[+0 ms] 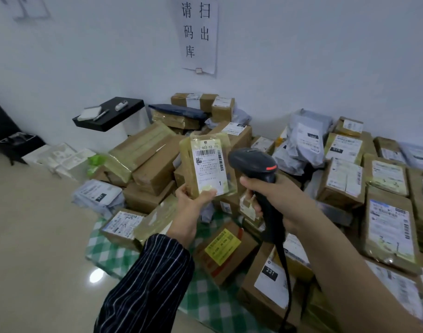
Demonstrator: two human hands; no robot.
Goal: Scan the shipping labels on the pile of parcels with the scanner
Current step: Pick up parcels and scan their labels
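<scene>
Gripping the handle of the black barcode scanner (258,169), the right hand (287,195) has its fingers curled round it, the head rising above the fist and the cable (286,272) trailing down. Whether a finger presses the orange trigger I cannot tell.

Just left of it, the left hand (189,200) pinches the lower end of 1 small taped parcel (189,169), thumb on the bottom edge of its shipping label (209,168). The parcel stands upright, long axis vertical, with the label turned toward the person. The scanner head sits close beside the label's right edge, level with the barcode, but its nose seems to point away and leftward, past the label, not squarely at it. No beam shows on the label. In my judgement the next move hinges on that angle: tilt the parcel toward the scanner, or draw the scanner back and swing it left.

Below and beyond both hands lies the pile of parcels (152,164), brown cartons and grey mailers, partly on a green checked cloth (104,251). A black shelf (109,114) and a paper notice (198,34) hang on the wall.
</scene>
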